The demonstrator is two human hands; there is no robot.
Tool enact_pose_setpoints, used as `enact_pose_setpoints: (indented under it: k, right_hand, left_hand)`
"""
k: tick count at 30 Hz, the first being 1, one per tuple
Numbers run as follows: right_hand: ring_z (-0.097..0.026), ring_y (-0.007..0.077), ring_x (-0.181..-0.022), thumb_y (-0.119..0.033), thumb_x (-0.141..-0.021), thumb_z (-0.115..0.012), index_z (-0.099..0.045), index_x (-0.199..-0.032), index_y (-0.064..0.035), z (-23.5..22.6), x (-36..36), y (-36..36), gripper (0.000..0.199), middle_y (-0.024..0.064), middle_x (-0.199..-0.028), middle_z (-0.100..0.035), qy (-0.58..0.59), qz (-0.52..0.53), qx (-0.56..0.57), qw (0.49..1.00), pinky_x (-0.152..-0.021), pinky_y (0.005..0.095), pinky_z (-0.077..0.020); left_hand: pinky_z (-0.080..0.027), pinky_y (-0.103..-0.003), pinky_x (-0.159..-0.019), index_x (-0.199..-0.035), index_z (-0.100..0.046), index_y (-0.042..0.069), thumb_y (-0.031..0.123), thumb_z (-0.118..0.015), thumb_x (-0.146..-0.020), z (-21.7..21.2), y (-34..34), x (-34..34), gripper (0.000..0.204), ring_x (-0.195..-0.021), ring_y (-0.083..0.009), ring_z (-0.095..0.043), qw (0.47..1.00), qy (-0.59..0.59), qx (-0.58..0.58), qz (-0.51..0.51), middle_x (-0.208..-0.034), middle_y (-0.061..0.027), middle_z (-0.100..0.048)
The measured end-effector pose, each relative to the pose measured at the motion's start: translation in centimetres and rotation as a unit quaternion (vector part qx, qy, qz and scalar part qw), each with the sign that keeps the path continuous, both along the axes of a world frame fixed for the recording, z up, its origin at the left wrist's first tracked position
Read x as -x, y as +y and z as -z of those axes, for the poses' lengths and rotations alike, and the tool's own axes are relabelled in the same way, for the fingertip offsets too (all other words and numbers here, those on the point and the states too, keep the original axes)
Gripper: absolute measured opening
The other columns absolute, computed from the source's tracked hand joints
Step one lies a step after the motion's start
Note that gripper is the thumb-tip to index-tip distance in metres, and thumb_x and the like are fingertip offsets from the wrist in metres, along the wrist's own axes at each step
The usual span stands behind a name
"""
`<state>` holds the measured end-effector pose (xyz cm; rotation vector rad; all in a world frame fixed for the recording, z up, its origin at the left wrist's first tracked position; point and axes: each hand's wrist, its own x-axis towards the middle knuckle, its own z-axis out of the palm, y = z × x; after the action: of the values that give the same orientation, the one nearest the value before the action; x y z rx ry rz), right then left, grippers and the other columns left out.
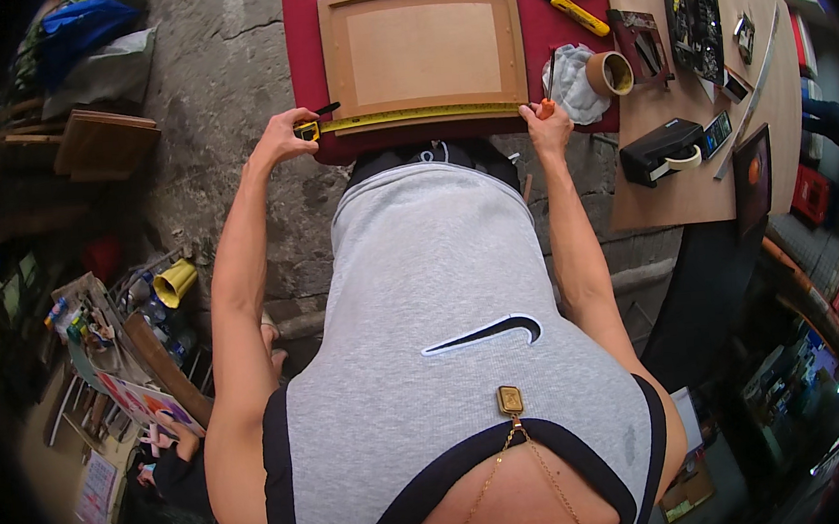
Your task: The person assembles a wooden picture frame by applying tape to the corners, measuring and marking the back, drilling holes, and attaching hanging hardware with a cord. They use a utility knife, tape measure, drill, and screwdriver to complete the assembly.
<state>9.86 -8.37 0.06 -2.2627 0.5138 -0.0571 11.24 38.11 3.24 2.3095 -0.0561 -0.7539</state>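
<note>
A wooden frame with a pale back panel lies on a red cloth. Across its near edge stretches the yellow blade of a tape measure. My left hand is closed around the tape's case at the left corner, with a thin black object sticking out beside the fingers. At the right corner my right hand pinches the blade's end. An orange-handled tool with a thin dark shaft also shows at those fingers; its exact kind is unclear.
Right of the frame are a yellow utility knife, a white cloth and a tape roll. A wooden table beyond bears a black tape dispenser and a tool case. Boards are stacked at left.
</note>
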Motion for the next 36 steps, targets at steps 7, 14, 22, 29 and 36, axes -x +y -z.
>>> enact_pose_setpoints:
  k: [7, 14, 22, 29, 36]
  right_hand:
    - [-0.064, 0.0208, -0.064, -0.022, -0.064, -0.077, -0.063, -0.070, -0.0005, 0.1, -0.1, -0.2, 0.027, 0.0086, -0.068, -0.066, -0.001, 0.016, -0.028, 0.999, -0.066, 0.0336, -0.0496]
    - [-0.065, 0.0156, -0.072, -0.021, -0.066, -0.079, -0.057, -0.065, -0.0019, 0.4, -0.3, -0.6, 0.029, 0.0072, -0.072, -0.067, 0.032, 0.008, -0.030, 0.999, -0.067, 0.0299, -0.0497]
    - [-0.063, 0.0205, -0.063, -0.024, -0.063, -0.078, -0.065, -0.073, -0.0017, 0.4, -0.2, -0.6, 0.027, 0.0070, -0.065, -0.064, 0.016, 0.002, -0.030, 0.999, -0.065, 0.0332, -0.0497]
    - [-0.061, 0.0203, -0.060, -0.023, -0.064, -0.077, -0.063, -0.072, -0.0015, -0.1, -0.3, -0.7, 0.028, 0.0066, -0.062, -0.062, 0.008, -0.016, -0.045, 0.999, -0.062, 0.0338, -0.0486]
    - [-0.057, 0.0146, -0.058, -0.026, -0.068, -0.077, -0.063, -0.072, -0.0012, 0.3, 0.0, -1.0, 0.029, 0.0040, -0.060, -0.059, 0.022, -0.028, -0.038, 0.999, -0.060, 0.0306, -0.0471]
  left_hand:
    - [-0.049, -0.034, -0.081, -0.102, -0.065, 0.006, 0.028, -0.073, -0.059, -2.5, -5.2, -0.9, 0.049, -0.089, -0.0251, -0.063, 0.996, -0.067, 0.006, 0.064, -0.097, -0.0106, -0.066]
    - [-0.051, -0.039, -0.077, -0.097, -0.069, 0.009, 0.037, -0.064, -0.071, -2.5, -17.5, -1.8, 0.038, -0.087, -0.0299, -0.064, 0.973, -0.160, -0.076, 0.150, -0.090, -0.0137, -0.067]
    - [-0.052, -0.043, -0.068, -0.091, -0.070, 0.010, 0.024, -0.059, -0.074, -1.2, -21.3, -1.0, 0.024, -0.077, -0.0306, -0.065, 0.937, -0.228, -0.197, 0.177, -0.077, -0.0138, -0.066]
    - [-0.052, -0.042, -0.068, -0.087, -0.070, 0.013, 0.025, -0.064, -0.073, -0.9, -22.2, -3.7, 0.020, -0.081, -0.0295, -0.066, 0.948, -0.094, -0.235, 0.194, -0.084, -0.0126, -0.068]
    - [-0.052, -0.041, -0.066, -0.081, -0.071, 0.014, 0.028, -0.069, -0.068, -1.0, -22.3, -4.4, 0.019, -0.078, -0.0288, -0.066, 0.946, -0.090, -0.239, 0.201, -0.079, -0.0119, -0.068]
